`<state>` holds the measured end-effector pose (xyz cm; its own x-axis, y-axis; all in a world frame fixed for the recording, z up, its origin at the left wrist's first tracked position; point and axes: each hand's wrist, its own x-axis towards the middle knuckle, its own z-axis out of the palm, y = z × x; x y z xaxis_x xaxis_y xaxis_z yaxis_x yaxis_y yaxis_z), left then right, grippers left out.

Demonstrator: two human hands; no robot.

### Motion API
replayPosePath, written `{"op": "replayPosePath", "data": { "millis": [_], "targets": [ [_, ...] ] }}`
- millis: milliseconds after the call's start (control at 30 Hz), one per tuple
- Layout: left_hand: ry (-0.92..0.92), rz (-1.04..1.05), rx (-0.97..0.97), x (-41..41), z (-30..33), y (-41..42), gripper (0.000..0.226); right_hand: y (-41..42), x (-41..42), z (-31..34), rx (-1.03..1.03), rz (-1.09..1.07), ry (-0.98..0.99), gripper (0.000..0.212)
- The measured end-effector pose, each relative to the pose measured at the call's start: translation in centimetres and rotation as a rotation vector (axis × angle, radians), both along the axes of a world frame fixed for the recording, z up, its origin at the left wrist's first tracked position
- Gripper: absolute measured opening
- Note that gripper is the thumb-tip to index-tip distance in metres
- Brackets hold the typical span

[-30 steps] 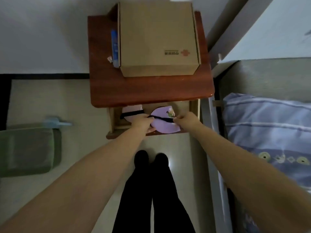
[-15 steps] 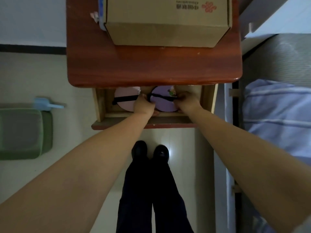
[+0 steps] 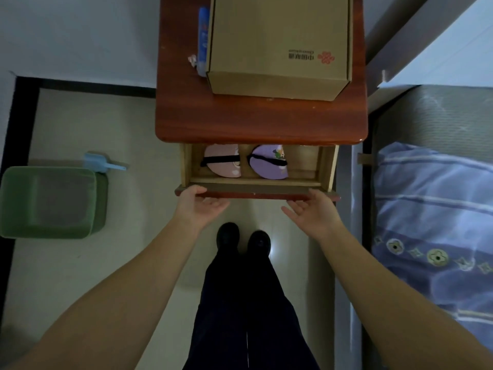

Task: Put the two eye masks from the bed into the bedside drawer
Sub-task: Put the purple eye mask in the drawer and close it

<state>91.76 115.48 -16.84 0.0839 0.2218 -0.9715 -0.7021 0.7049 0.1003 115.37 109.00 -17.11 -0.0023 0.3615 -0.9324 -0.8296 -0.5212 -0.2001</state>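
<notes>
The bedside drawer (image 3: 256, 187) stands pulled out under the red-brown nightstand top (image 3: 261, 121). Inside it lie a pink eye mask (image 3: 224, 166) on the left and a purple eye mask (image 3: 268, 166) on the right, each with a black strap across it. My left hand (image 3: 198, 205) rests with fingers apart at the left end of the drawer front, thumb on its top edge. My right hand (image 3: 313, 213) is spread open at the right end of the drawer front. Neither hand holds anything.
A cardboard box (image 3: 278, 44) and a blue tube (image 3: 203, 40) sit on the nightstand. A green bin (image 3: 48, 201) and a small blue scoop (image 3: 100, 164) are on the floor at left. The bed with a blue striped pillow (image 3: 437, 209) is at right. My feet (image 3: 242, 240) stand below the drawer.
Both hands let go of the purple eye mask, came out of the drawer and now sit at the drawer's front edge. The masks lie side by side inside.
</notes>
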Motion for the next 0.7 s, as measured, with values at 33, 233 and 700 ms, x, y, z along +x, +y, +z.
{"op": "replayPosePath", "data": {
  "millis": [33, 233, 700],
  "targets": [
    [-0.011, 0.063, 0.008, 0.0, 0.4, 0.1, 0.047, 0.4, 0.1, 0.4, 0.006, -0.018, -0.004, 0.040],
    [-0.093, 0.076, 0.104, -0.4, 3.1, 1.8, 0.059, 2.1, 1.1, 3.3, 0.061, -0.042, -0.038, 0.051],
    [-0.078, 0.029, 0.288, 1.8, 2.1, 9.2, 0.038, 9.7, 2.2, 2.4, 0.165, -0.168, -0.101, 0.041]
  ]
}}
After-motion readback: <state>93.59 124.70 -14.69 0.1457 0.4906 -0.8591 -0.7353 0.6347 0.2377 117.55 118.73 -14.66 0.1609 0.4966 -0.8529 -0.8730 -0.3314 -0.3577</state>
